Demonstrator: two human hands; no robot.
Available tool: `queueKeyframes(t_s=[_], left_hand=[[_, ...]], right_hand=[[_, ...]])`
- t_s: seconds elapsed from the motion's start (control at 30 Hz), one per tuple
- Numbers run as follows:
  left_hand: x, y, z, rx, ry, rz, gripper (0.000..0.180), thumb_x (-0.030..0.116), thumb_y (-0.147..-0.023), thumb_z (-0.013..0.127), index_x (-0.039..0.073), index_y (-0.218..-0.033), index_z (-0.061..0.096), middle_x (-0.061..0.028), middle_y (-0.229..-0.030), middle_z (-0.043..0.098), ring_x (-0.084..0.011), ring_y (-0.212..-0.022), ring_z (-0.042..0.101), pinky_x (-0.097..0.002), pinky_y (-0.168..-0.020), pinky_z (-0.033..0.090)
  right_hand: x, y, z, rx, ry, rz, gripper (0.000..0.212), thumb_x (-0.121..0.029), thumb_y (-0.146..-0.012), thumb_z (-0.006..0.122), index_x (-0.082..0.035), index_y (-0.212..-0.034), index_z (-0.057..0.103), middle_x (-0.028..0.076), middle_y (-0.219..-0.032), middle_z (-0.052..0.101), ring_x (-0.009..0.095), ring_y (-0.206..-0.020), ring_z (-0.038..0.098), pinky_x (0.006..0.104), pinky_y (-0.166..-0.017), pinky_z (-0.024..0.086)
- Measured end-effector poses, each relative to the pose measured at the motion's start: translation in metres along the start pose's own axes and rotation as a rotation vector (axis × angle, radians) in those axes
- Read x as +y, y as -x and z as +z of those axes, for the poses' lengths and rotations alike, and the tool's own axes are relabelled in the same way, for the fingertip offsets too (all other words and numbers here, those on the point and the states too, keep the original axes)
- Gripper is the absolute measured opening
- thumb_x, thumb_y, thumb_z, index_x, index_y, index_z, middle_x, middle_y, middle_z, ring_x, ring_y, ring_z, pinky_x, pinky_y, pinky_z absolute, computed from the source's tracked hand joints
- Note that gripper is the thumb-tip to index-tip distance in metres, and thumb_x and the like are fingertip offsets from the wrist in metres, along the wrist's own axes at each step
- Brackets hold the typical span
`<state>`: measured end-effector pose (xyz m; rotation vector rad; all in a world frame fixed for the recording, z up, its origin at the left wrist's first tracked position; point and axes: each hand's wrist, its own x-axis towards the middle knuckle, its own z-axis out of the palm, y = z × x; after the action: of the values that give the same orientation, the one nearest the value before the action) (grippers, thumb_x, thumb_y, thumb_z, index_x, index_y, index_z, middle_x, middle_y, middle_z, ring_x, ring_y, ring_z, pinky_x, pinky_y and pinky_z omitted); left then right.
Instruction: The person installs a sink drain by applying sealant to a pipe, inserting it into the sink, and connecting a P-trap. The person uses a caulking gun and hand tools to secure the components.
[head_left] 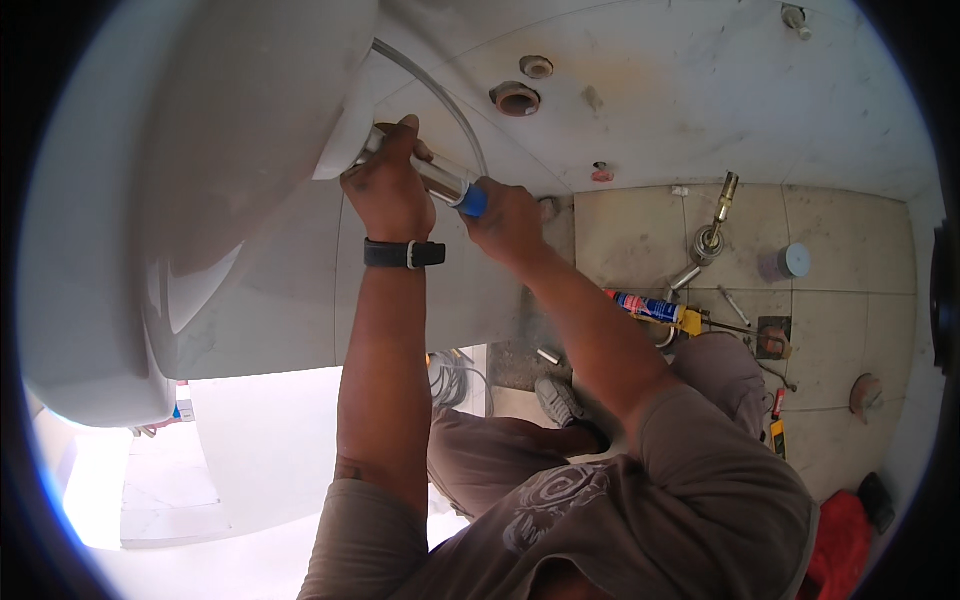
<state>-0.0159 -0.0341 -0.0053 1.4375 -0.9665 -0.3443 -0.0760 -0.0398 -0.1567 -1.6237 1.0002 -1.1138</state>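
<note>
A chrome pipe (446, 184) slants down and right from the underside of the white basin (235, 150). My left hand (388, 190) is closed round its upper end, close under the basin, with the thumb pointing up. Around the lower end sits a blue band (472, 199), and my right hand (507, 222) is wrapped about the pipe there. Where the pipe meets the basin is mostly hidden by my left hand. A grey hose (440, 93) curves down behind the pipe.
Pipe openings (517, 98) and a red-capped fitting (602, 173) are in the wall. On the tiled floor at right lie a chrome drain trap (706, 245), a caulking gun (690, 319) with a blue tube, a small can (785, 262) and a pipe stub (865, 396).
</note>
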Motion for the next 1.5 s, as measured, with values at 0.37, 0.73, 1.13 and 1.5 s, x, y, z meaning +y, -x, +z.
queueKeyframes(t_s=[0.37, 0.73, 1.13, 1.5], left_hand=[[0.002, 0.0, -0.001, -0.025, -0.058, 0.035, 0.012, 0.008, -0.091, 0.072, -0.002, -0.094, 0.066, -0.0061, -0.079, 0.063, -0.0178, -0.068, 0.064, -0.0315, -0.061, 0.049], [-0.033, 0.046, -0.053, -0.334, -0.246, -0.148, 0.08, 0.027, -0.084, 0.083, -0.004, -0.145, 0.043, -0.0177, -0.14, 0.055, -0.027, -0.131, 0.053, -0.0411, -0.112, 0.04], [-0.069, 0.051, -0.029, -0.432, -0.071, -0.328, 0.088, 0.022, -0.079, 0.088, -0.006, -0.148, 0.042, -0.0167, -0.141, 0.055, -0.0243, -0.126, 0.056, -0.035, -0.108, 0.044], [0.005, 0.014, -0.002, -0.066, 0.031, -0.059, 0.032, 0.014, -0.086, 0.08, -0.001, -0.109, 0.061, -0.0077, -0.091, 0.064, -0.0174, -0.083, 0.064, -0.0359, -0.081, 0.053]], right_hand=[[0.011, -0.043, -0.034, -0.705, -0.34, -0.034, 0.035, -0.033, -0.078, 0.083, -0.003, -0.092, 0.07, 0.015, -0.076, 0.071, 0.029, -0.072, 0.068, 0.0404, -0.073, 0.054], [0.042, 0.025, -0.008, 0.026, -0.063, -0.025, 0.022, -0.013, -0.081, 0.075, -0.004, -0.101, 0.069, 0.019, -0.084, 0.071, 0.04, -0.084, 0.07, 0.0482, -0.075, 0.054], [0.041, 0.026, 0.009, 0.131, -0.217, -0.015, 0.024, -0.009, -0.077, 0.075, -0.005, -0.1, 0.067, 0.019, -0.085, 0.068, 0.042, -0.084, 0.066, 0.0506, -0.075, 0.051], [-0.016, 0.013, 0.017, 0.325, -0.027, -0.098, 0.025, -0.019, -0.074, 0.08, -0.008, -0.09, 0.063, 0.013, -0.081, 0.066, 0.037, -0.078, 0.065, 0.0473, -0.069, 0.051]])
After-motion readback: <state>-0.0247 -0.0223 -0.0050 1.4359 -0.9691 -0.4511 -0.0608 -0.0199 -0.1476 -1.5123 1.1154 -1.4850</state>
